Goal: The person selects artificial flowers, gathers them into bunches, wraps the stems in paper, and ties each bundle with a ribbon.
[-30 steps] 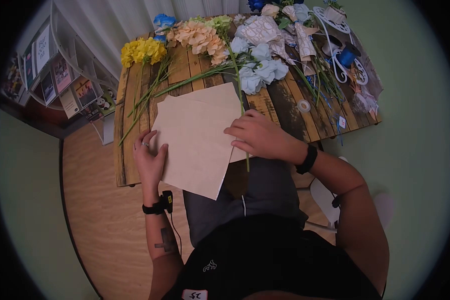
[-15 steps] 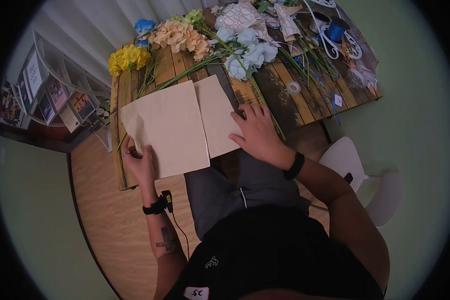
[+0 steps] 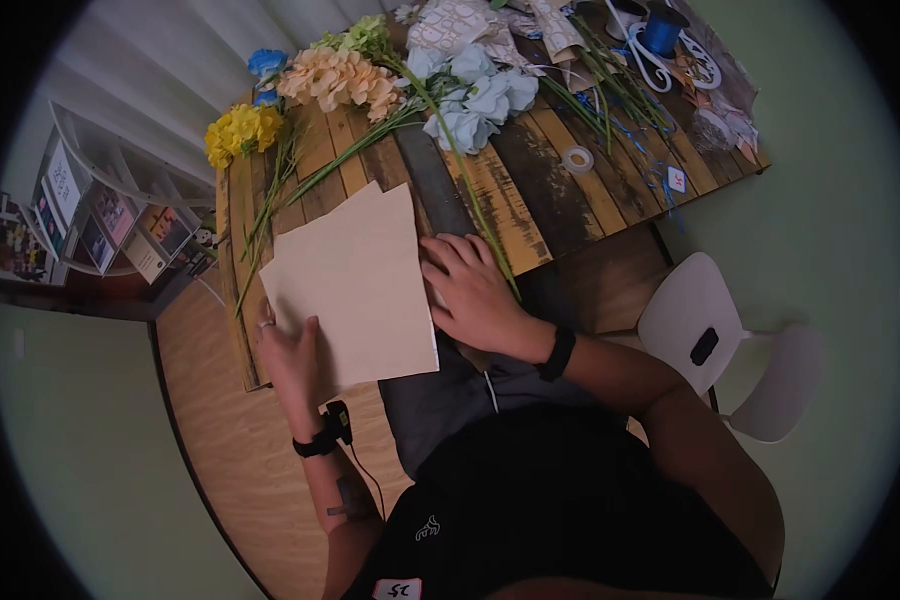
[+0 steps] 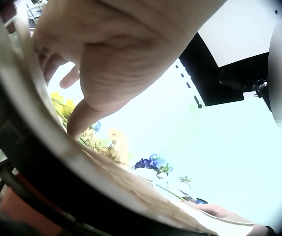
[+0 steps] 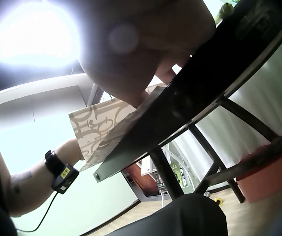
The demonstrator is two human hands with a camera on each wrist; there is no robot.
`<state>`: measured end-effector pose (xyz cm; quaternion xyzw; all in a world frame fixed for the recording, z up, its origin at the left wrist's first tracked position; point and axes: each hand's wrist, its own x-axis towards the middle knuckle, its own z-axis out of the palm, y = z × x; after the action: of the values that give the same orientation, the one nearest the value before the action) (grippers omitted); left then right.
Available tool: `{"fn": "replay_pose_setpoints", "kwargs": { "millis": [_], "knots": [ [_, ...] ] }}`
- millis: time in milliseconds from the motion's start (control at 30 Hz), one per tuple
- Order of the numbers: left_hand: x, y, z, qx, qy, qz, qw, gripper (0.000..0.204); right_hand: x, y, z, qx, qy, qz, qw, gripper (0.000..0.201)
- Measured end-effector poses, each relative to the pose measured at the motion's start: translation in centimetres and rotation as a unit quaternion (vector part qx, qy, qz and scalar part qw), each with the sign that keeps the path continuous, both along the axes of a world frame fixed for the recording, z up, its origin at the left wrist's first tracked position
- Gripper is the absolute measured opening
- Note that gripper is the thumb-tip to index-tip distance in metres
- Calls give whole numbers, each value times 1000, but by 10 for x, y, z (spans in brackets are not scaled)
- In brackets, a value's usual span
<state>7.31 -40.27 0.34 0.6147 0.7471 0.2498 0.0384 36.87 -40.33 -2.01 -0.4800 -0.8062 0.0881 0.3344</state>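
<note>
Beige wrapping paper (image 3: pixel 350 285) lies in overlapping layers at the table's front edge, part of it jutting over the person's lap. Its underside shows a tan printed pattern in the right wrist view, where the paper (image 5: pixel 101 120) hangs past the edge. The left hand (image 3: pixel 290 362) grips the paper's left side, thumb on top. At the right edge, the right hand (image 3: pixel 478 305) rests with fingers spread and relaxed, its thumb tip hidden by the paper. A long green stem (image 3: pixel 470 190) runs just beyond the right fingers, from the pale blue flowers (image 3: pixel 480 100).
Yellow flowers (image 3: pixel 242 133) and peach hydrangeas (image 3: pixel 335 78) lie along the back of the wooden table (image 3: pixel 560 215). A tape roll (image 3: pixel 577 159), a blue ribbon spool (image 3: pixel 662 30) and wrapped stems are to the right. A white chair (image 3: pixel 690 310) stands at right, a magazine rack (image 3: pixel 120 220) at left.
The upper layer swung left, uncovering a second layer, then came back right over it. The right hand has moved left with the paper's edge; the left hand keeps its grip.
</note>
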Motion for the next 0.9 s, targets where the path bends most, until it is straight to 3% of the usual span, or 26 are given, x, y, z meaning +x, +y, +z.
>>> {"fn": "replay_pose_setpoints", "kwargs": {
  "millis": [33, 67, 300, 367, 500, 533, 600, 667, 733, 767, 833, 900],
  "knots": [
    [5, 1, 7, -26, -18, 30, 999, 77, 3, -1, -1, 1, 13, 2, 1000, 50],
    [5, 0, 11, -13, 61, 35, 997, 80, 3, -2, -5, -7, 7, -4, 1000, 48],
    [-18, 14, 0, -88, -78, 34, 992, 82, 10, -2, -14, -32, 55, 12, 998, 44],
    [-3, 13, 9, -28, -175, -24, 984, 78, 10, -1, -15, -56, 117, 19, 991, 45],
    [-9, 20, -4, 14, -236, -84, 968, 75, 16, 3, -7, -104, 200, 22, 974, 48],
    [0, 17, 2, 66, -249, -107, 960, 74, 18, 5, -7, -104, 230, 19, 967, 49],
    [17, 7, 15, 125, -257, -121, 951, 74, 26, 11, -3, -168, 299, 30, 939, 58],
    [32, -6, 33, 149, -340, -83, 925, 72, 32, 24, -8, -212, 386, 69, 895, 75],
    [47, -17, 46, 161, -377, -83, 908, 71, 35, 32, -3, -283, 436, 67, 852, 83],
    [53, -20, 52, 163, -416, -98, 889, 70, 34, 35, 5, -277, 442, 45, 852, 85],
    [65, -23, 63, 145, -458, -122, 869, 75, 36, 47, 7, -304, 515, 112, 793, 79],
    [62, -21, 60, 123, -495, -155, 846, 80, 42, 47, 21, -341, 556, 90, 753, 46]
  ]
}}
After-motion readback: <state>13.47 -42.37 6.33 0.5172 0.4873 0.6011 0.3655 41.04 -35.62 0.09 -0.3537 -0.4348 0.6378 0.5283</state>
